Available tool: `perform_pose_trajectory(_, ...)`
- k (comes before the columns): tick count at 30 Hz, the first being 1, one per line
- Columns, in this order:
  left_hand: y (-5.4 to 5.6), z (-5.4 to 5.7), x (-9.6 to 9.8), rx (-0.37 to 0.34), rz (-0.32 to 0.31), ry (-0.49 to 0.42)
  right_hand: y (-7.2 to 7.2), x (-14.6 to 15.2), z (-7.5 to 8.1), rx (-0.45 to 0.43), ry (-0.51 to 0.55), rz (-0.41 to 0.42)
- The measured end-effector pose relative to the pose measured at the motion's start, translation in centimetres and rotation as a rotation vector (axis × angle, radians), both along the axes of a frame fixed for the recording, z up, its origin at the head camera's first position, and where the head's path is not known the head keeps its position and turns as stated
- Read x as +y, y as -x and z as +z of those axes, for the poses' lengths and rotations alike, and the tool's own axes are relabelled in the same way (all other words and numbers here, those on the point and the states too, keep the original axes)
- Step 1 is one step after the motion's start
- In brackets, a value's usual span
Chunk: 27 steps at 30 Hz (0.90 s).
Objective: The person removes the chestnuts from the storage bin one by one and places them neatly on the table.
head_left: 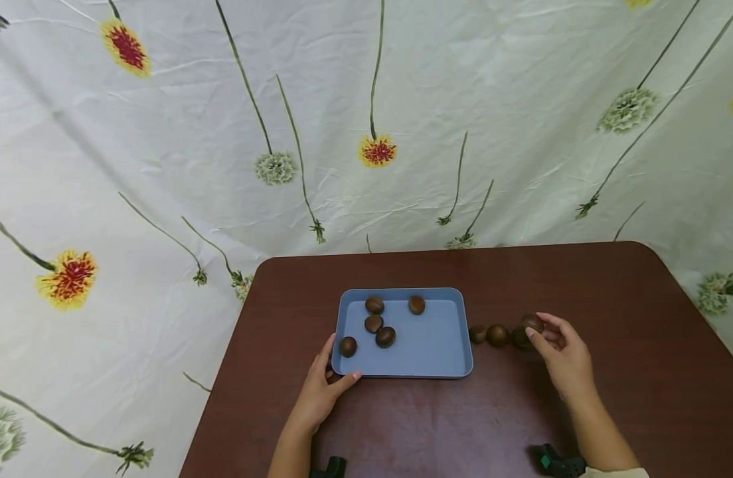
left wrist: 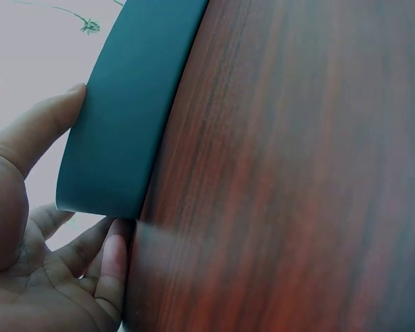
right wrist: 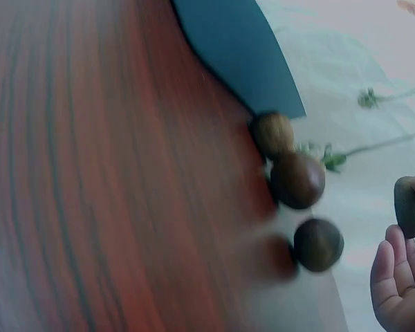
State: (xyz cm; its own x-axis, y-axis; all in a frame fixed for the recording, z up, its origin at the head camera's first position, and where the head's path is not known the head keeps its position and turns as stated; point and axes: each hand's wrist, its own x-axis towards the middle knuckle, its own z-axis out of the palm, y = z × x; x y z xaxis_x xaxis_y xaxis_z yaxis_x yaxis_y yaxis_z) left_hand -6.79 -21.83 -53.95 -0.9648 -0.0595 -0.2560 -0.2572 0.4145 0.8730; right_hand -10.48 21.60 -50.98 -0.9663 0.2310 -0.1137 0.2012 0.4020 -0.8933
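Observation:
Several brown chestnuts lie in a shallow blue tray, mostly toward its left half. My left hand holds the tray's near left corner, thumb at the front edge and fingers along the left side. The left wrist view shows that thumb against the tray's wall. To the right of the tray, my right hand pinches a chestnut between thumb and fingers. This held chestnut appears at the right edge of the right wrist view. Three more chestnuts line up on the table between the tray and that hand.
The dark brown table has rounded far corners. Behind it hangs a pale cloth printed with flowers. Dark devices sit by both wrists at the lower edge of the head view.

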Motion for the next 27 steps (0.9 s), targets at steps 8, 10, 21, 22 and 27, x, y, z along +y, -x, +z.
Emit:
perform_pose_trajectory(8, 0.1, 0.1, -0.1, 0.003, 0.002, -0.02, 0.4, 2.1, -0.5, -0.103, -0.047, -0.027)
perform_pose_trajectory(10, 0.1, 0.1, -0.1, 0.004, 0.002, -0.022, 0.5, 2.4, -0.8, -0.129, -0.053, -0.019)
perform_pose_trajectory(21, 0.1, 0.0, -0.2, 0.013, -0.002, -0.007, 0.9, 3.8, -2.0, -0.204, -0.099, 0.107)
perform_pose_trajectory(22, 0.1, 0.0, -0.2, 0.015, -0.001, -0.006, 1.0, 3.9, -2.1, -0.204, -0.113, 0.113)
perform_pose_trajectory(27, 0.1, -0.1, -0.2, 0.014, -0.002, -0.005, 1.1, 4.1, -2.5, -0.185, -0.172, 0.144)
